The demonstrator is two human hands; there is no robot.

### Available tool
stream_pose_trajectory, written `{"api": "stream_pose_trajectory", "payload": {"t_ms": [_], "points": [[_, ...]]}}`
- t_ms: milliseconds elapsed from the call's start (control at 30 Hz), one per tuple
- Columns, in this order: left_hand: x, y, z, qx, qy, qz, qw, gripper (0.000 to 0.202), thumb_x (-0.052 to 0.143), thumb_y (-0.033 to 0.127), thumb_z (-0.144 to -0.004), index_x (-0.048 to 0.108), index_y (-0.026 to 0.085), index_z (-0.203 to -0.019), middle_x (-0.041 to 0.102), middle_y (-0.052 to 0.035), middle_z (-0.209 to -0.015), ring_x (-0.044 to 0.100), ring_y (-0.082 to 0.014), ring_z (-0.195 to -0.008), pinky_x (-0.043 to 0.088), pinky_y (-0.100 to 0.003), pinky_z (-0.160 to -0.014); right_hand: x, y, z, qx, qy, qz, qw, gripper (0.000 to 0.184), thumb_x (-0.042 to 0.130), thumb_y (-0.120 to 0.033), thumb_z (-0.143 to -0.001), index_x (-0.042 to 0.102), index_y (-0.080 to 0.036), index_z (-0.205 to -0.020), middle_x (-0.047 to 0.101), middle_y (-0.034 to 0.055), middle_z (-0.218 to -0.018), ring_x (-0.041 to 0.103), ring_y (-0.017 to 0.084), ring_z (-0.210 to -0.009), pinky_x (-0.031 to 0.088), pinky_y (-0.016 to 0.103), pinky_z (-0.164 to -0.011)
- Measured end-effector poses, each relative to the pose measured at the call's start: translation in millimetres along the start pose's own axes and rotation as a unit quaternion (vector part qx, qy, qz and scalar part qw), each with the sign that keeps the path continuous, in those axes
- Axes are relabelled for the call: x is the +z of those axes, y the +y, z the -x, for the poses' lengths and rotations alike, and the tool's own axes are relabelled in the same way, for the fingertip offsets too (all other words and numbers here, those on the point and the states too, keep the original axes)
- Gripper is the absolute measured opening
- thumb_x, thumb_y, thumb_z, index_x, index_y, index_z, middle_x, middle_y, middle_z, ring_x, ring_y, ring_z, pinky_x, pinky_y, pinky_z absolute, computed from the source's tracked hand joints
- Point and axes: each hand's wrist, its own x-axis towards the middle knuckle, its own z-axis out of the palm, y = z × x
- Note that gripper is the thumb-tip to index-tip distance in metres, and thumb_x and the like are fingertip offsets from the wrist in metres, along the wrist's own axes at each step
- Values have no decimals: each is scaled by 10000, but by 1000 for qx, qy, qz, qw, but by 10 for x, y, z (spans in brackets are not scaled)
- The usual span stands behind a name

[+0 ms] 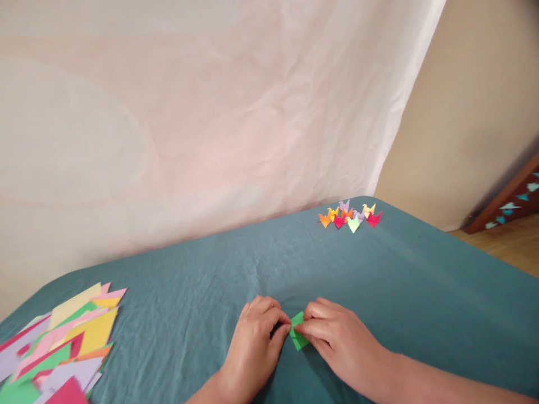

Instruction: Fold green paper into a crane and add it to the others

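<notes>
Both hands pinch a small green paper on the teal cloth.

The left hand and right hand grip the green paper between their fingertips; folded paper figures lie well beyond, loose coloured sheets far left.

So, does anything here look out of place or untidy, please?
Only the coloured sheets on the left, splayed in a loose heap. The folded figures sit neatly clustered; the left hand and right hand pinch the green paper.
</notes>
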Motion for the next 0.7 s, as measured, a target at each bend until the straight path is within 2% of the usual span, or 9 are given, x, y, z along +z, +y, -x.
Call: {"api": "stream_pose_trajectory", "payload": {"t_ms": [100, 167, 333, 467, 600, 700], "points": [[20, -17, 8, 44, -4, 19, 999, 152, 505, 122, -881, 624, 202, -833, 603, -35, -854, 541, -195, -842, 416, -326, -768, -16, -3, 15, -35, -24, 28, 999, 209, 476, -160, -943, 656, -208, -849, 583, 0, -811, 504, 153, -786, 373, 267, -695], [32, -21, 18, 73, -14, 39, 996, 194, 452, 90, -896, 602, 206, -933, 605, -42, -899, 542, -191, -864, 423, -327, -792, -28, -1, 29, -57, -38, 45, 997, 179, 477, -162, -941, 647, -205, -908, 593, 9, -848, 503, 165, -807, 384, 285, -722], [56, -45, 65, 82, -50, 56, 994, 365, 398, 42, -898, 433, 244, -1199, 610, -34, -1001, 552, -178, -890, 435, -317, -811, -55, 14, 69, -87, -51, 66, 993, 170, 499, -168, -925, 620, -216, -1035, 600, 22, -955, 504, 185, -872, 407, 311, -777], [23, -94, 77, 100, -73, 17, 992, 481, 385, 56, -906, 308, 259, -1335, 625, -44, -1041, 565, -188, -912, 436, -331, -823, -87, 22, 69, -120, -65, 112, 984, 202, 496, -144, -910, 601, -197, -1075, 598, 38, -953, 509, 199, -874, 416, 329, -777], [-92, -69, 55, 148, -110, -28, 983, 558, 373, 44, -898, 218, 250, -1393, 642, -47, -1052, 578, -195, -941, 418, -355, -860, -110, 26, 68, -157, -58, 162, 973, 263, 515, -131, -879, 570, -176, -1132, 599, 53, -979, 509, 213, -884, 409, 347, -761], [-195, 5, 49, 155, -133, -60, 977, 515, 387, 66, -891, 285, 250, -1361, 637, -51, -1075, 588, -192, -962, 413, -356, -879, -108, 23, 80, -174, -46, 173, 968, 306, 535, -152, -863, 549, -164, -1168, 600, 69, -990, 502, 214, -891, 398, 342, -750]]}}
